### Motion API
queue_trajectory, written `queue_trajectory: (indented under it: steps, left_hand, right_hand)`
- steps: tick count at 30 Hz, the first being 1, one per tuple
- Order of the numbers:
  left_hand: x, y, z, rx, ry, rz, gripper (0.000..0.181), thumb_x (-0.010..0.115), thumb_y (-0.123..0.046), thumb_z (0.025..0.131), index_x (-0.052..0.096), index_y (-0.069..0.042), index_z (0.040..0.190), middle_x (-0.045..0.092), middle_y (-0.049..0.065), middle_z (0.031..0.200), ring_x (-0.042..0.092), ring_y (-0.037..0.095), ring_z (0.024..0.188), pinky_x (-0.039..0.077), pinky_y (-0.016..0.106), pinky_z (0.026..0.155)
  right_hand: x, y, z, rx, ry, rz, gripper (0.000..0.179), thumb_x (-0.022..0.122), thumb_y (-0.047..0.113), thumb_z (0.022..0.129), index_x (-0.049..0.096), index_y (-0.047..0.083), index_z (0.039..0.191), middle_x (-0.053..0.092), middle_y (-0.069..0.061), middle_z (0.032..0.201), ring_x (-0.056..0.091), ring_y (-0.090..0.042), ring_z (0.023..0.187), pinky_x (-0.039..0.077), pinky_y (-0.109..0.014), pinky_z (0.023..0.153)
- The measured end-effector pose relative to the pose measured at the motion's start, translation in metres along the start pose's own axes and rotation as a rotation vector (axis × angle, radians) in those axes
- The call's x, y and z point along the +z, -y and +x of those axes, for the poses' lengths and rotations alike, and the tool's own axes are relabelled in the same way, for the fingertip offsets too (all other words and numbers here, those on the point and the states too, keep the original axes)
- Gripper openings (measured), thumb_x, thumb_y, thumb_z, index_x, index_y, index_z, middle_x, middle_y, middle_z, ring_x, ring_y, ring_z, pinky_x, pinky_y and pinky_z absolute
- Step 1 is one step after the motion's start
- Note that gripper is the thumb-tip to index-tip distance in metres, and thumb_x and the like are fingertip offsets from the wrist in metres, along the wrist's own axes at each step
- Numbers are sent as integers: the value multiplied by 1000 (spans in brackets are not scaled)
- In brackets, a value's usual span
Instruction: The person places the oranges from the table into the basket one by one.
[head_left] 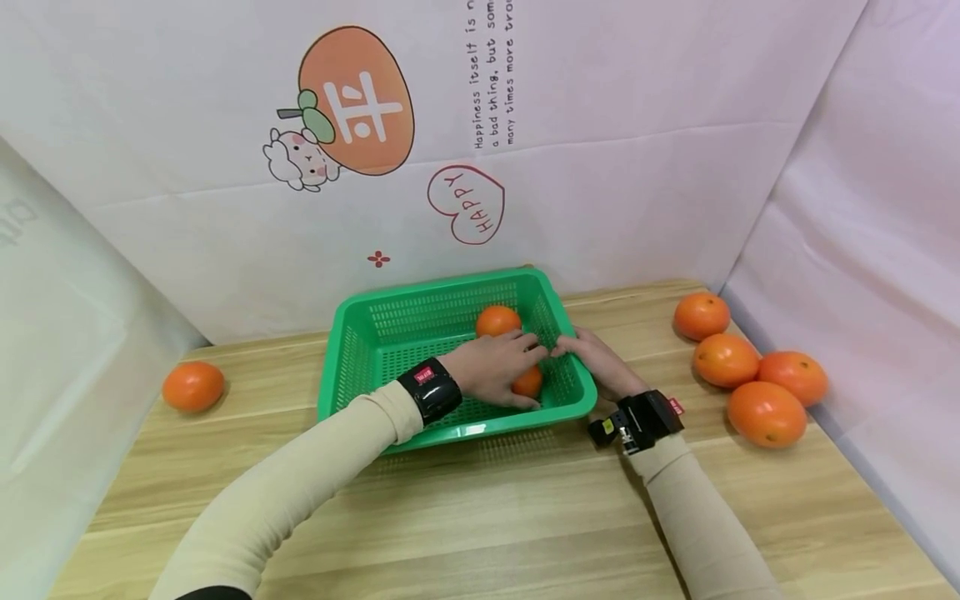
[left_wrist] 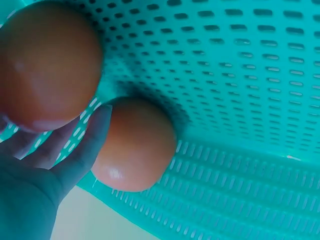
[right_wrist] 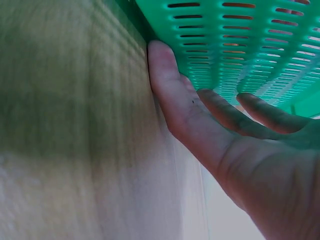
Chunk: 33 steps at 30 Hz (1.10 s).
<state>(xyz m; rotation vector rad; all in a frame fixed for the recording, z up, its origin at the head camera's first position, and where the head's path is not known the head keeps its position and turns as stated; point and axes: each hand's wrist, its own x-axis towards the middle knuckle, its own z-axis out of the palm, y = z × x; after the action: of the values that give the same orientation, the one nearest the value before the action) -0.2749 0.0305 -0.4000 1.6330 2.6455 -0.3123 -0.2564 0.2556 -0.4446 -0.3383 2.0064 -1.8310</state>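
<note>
My left hand [head_left: 495,367] reaches into a green plastic basket [head_left: 450,432], curled over an orange [head_left: 527,382] near its right end. A second orange [head_left: 498,320] lies just behind it, by the back wall. The left wrist view shows the gripped orange [left_wrist: 47,65] close up, with a fingertip against the other orange [left_wrist: 137,145]. At the basket's right end my right hand [head_left: 603,362] holds the rim. From the right wrist view, its fingers [right_wrist: 165,75] lie along the slotted outer wall, close to the tabletop.
Several oranges [head_left: 767,414] stand in a group on the right of the wooden table [head_left: 480,533]. One more orange [head_left: 193,386] sits far left. A printed white cloth [head_left: 600,100] rises behind the basket, with white cloth at both sides.
</note>
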Motion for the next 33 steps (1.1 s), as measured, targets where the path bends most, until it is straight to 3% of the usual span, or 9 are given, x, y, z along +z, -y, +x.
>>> queue_trajectory:
  steps: [8,19,33]
  left_hand:
    - [-5,7,-10,-19,-67,-121,81,58,-74,93,50,-17,151,56,4,143,58,18,121,60,34,93]
    - [-12,9,-22,-57,-91,-137,82,59,-74,93,51,-17,152,57,5,144,57,18,120,62,32,85]
    - [-26,21,-39,-79,-152,-191,71,62,-70,94,60,-18,142,57,6,146,53,26,136,57,41,100]
  right_hand:
    - [1,-4,0,18,-7,26,69,43,14,97,28,0,163,42,-30,156,64,-25,116,62,-41,91]
    - [1,-5,-1,23,-16,27,69,44,15,96,29,-1,162,41,-33,157,64,-22,112,61,-39,88]
    - [2,0,1,39,-31,-2,73,46,16,95,25,-3,163,40,-35,158,64,-26,116,61,-36,89]
